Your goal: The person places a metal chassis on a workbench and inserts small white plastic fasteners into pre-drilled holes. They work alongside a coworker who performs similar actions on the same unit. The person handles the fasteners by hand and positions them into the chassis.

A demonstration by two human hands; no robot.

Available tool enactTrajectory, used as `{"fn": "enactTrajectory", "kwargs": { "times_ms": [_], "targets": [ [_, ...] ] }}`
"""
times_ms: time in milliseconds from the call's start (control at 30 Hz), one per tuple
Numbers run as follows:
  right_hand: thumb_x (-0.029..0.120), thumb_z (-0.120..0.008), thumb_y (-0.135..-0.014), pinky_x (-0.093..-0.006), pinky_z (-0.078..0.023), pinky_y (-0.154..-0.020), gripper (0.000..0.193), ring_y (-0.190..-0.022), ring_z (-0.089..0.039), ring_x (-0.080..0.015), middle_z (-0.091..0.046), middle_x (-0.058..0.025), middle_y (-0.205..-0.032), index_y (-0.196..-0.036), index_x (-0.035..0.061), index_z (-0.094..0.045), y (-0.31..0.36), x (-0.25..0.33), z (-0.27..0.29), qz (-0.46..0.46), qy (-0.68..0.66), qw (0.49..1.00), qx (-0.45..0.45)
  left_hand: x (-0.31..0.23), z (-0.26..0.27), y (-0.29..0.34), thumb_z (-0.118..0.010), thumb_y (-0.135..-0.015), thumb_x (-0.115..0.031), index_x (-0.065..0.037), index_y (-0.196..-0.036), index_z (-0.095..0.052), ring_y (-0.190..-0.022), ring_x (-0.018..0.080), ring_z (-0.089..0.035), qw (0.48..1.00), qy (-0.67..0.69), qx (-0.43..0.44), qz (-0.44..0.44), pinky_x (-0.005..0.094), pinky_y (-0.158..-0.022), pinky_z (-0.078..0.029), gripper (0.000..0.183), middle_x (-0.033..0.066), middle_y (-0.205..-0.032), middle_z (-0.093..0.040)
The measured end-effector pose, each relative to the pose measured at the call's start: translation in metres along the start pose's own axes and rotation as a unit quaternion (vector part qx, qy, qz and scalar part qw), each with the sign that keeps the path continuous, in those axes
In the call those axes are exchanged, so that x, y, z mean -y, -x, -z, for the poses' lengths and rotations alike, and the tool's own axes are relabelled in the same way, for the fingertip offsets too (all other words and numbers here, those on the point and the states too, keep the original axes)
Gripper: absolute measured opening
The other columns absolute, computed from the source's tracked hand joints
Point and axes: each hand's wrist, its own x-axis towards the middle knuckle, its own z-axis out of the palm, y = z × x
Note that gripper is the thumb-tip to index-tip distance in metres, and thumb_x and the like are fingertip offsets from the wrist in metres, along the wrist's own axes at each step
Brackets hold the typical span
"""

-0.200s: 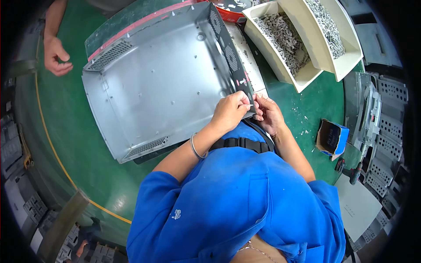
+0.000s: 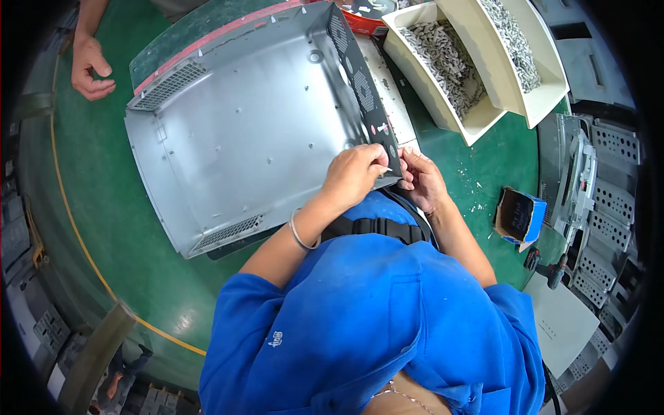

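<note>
A large grey sheet-metal housing (image 2: 242, 131) lies open side up in front of me. Its right wall is a dark perforated panel (image 2: 361, 86) with a few small red and white pieces in it. At the near end of that wall, my left hand (image 2: 354, 174) is inside the housing, thumb and fingers pinched on a small white pointed plug (image 2: 389, 169). Just outside the same wall is my right hand (image 2: 423, 181), its fingers curled close to the panel. What those fingers hold, if anything, is hidden.
Two cream bins (image 2: 477, 131) of small grey-white plugs stand at the far right, beside a red container (image 2: 363, 24). A blue carton (image 2: 531, 218) and a power drill (image 2: 550, 268) lie right. Another person's hand (image 2: 91, 69) hangs beyond the housing's far left corner.
My left hand has shifted slightly left, the white plug tip moving with it. My right hand stays almost in place. The whole view has drifted a little.
</note>
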Motion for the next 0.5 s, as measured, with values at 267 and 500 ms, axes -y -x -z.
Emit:
{"fn": "enactTrajectory", "kwargs": {
  "times_ms": [267, 500],
  "targets": [
    [0.018, -0.048, -0.083, -0.0153, -0.028, -0.036, 0.014, -0.044, -0.034, -0.0016, -0.045, 0.0035, -0.06, -0.084, 0.0042, -0.052, -0.002, -0.002, 0.001, -0.007, -0.02, 1.0, 0.001, -0.002, 0.029, 0.006, -0.053, -0.069, -0.003, -0.001, -0.073, -0.051, -0.067, 0.0277, -0.053, 0.981, -0.098, 0.154, -0.068, 0.0343, -0.061, -0.041, 0.005, 0.0124, -0.069, -0.054],
    [0.018, -0.047, -0.083, -0.0148, -0.028, -0.036, 0.015, -0.044, -0.034, -0.0012, -0.045, 0.0038, -0.06, -0.083, 0.0043, -0.051, 0.001, -0.002, -0.002, -0.009, -0.022, 1.0, -0.002, -0.002, 0.03, 0.003, -0.053, -0.07, -0.003, -0.001, -0.072, -0.051, -0.069, 0.0288, -0.053, 0.985, -0.082, 0.142, -0.055, 0.035, -0.061, -0.041, 0.004, 0.0128, -0.07, -0.054]
  ]
}}
